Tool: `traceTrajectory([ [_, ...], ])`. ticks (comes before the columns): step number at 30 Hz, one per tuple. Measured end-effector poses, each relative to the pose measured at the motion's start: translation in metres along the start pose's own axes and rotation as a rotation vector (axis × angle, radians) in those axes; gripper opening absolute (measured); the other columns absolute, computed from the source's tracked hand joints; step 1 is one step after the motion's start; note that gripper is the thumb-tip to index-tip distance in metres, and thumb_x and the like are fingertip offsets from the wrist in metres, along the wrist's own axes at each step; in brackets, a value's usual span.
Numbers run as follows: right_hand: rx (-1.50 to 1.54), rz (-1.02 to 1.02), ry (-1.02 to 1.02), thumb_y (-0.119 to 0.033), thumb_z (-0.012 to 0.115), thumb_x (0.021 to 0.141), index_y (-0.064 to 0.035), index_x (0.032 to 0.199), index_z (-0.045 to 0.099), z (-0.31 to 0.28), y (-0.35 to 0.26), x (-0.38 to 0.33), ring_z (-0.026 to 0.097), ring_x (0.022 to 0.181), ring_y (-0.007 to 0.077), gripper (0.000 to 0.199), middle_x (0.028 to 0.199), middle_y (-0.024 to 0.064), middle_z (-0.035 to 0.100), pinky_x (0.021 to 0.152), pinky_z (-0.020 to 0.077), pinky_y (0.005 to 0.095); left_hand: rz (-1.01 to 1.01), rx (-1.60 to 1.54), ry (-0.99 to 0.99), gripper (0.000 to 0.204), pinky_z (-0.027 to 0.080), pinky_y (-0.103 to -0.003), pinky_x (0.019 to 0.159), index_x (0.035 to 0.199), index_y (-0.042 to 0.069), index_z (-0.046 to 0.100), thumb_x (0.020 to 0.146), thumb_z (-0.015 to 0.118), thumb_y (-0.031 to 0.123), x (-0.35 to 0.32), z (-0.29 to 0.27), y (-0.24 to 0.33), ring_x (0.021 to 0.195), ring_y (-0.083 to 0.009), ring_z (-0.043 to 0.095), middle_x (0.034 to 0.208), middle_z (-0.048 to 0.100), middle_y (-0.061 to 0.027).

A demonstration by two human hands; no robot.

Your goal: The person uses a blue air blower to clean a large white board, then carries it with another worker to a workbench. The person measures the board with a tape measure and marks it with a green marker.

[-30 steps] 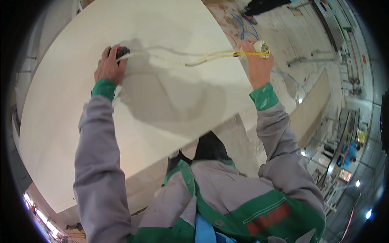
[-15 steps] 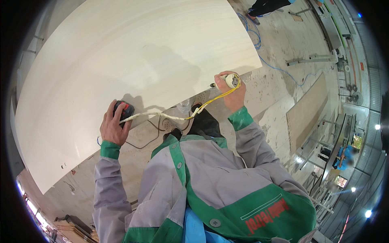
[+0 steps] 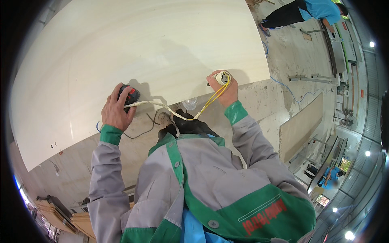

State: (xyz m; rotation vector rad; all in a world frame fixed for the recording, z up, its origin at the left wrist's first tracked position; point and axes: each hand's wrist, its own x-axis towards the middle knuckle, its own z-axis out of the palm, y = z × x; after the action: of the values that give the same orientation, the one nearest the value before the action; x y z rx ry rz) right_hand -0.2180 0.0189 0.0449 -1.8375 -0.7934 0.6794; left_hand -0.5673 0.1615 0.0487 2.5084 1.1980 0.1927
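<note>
Fingers of my left hand [image 3: 115, 110] are wrapped round a black and red battery pack [image 3: 132, 95] at the near edge of a large cream panel [image 3: 109, 48]. Out from the pack runs a cable [image 3: 152, 103], bound in whitish tape, which turns into loose yellow wires [image 3: 214, 96]. These wires end at a whitish cylindrical hand tool [image 3: 221, 77], closed in my right hand [image 3: 229, 91]. A short dark tip shows on the tool's left side, over the panel's near edge. Whether that tip touches the panel, I cannot tell.
A clear plastic bag or cup [image 3: 189, 103] shows below the panel edge, near my feet. Blue hose [image 3: 298, 100] crosses the floor at right, near a leaning or lying board [image 3: 302, 127]. A person in blue [image 3: 289, 14] stands far right by a bench; stacked boards [image 3: 54, 214] lie lower left.
My right hand has moved a little left with the tool, its tip now nearer the panel. The left hand keeps the battery pack. The view has shifted, showing more of the far-right person.
</note>
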Motion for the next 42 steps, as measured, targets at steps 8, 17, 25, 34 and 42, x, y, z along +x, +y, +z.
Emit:
traceTrajectory([
  [8, 0.184, -0.087, 0.003, -0.013, 0.081, 0.081, -0.0014, 0.095, 0.065, -0.013, -0.027, 0.029, 0.065, 0.076, 0.0095, 0.024, 0.081, 0.0036, 0.069, 0.069, 0.0546, 0.0272, -0.169, 0.016, 0.085, 0.061, 0.054, -0.046, 0.094, 0.136, 0.025, 0.055, 0.079, 0.076, 0.025, 0.018, 0.000, 0.008, 0.119, -0.0360, 0.058, 0.148, 0.047, -0.0092],
  [17, 0.137, -0.132, -0.026, -0.013, 0.080, 0.082, -0.0010, 0.093, 0.065, -0.003, -0.017, 0.064, 0.065, 0.072, 0.0100, 0.022, 0.080, 0.0042, 0.068, 0.066, 0.0542, 0.0271, -0.229, 0.047, 0.110, 0.063, 0.054, -0.046, 0.095, 0.138, 0.025, 0.053, 0.079, 0.077, 0.025, 0.021, 0.004, 0.013, 0.121, -0.0370, 0.057, 0.148, 0.047, -0.0099],
  [25, 0.141, -0.177, -0.045, -0.011, 0.079, 0.084, -0.0018, 0.092, 0.069, 0.008, -0.021, 0.084, 0.062, 0.074, 0.0076, 0.016, 0.081, 0.0013, 0.068, 0.067, 0.0518, 0.0258, -0.289, 0.075, 0.123, 0.062, 0.054, -0.046, 0.095, 0.137, 0.024, 0.053, 0.080, 0.077, 0.028, 0.027, 0.006, 0.012, 0.120, -0.0352, 0.058, 0.148, 0.047, -0.0092],
  [34, 0.287, -0.279, 0.054, -0.014, 0.081, 0.082, -0.0001, 0.090, 0.066, 0.028, -0.020, 0.106, 0.063, 0.068, 0.0103, 0.022, 0.076, 0.0030, 0.067, 0.063, 0.0525, 0.0266, -0.374, 0.075, 0.109, 0.062, 0.053, -0.046, 0.096, 0.137, 0.026, 0.052, 0.080, 0.076, 0.028, 0.062, 0.002, -0.001, 0.122, -0.0344, 0.057, 0.148, 0.046, -0.0068],
  [42, 0.194, -0.294, 0.045, -0.015, 0.082, 0.082, -0.0010, 0.089, 0.065, 0.037, -0.024, 0.147, 0.061, 0.068, 0.0091, 0.023, 0.078, 0.0025, 0.066, 0.063, 0.0525, 0.0269, -0.405, 0.062, 0.101, 0.061, 0.053, -0.046, 0.096, 0.137, 0.027, 0.052, 0.081, 0.075, 0.029, 0.101, -0.008, -0.006, 0.122, -0.0330, 0.057, 0.148, 0.046, -0.0052],
])
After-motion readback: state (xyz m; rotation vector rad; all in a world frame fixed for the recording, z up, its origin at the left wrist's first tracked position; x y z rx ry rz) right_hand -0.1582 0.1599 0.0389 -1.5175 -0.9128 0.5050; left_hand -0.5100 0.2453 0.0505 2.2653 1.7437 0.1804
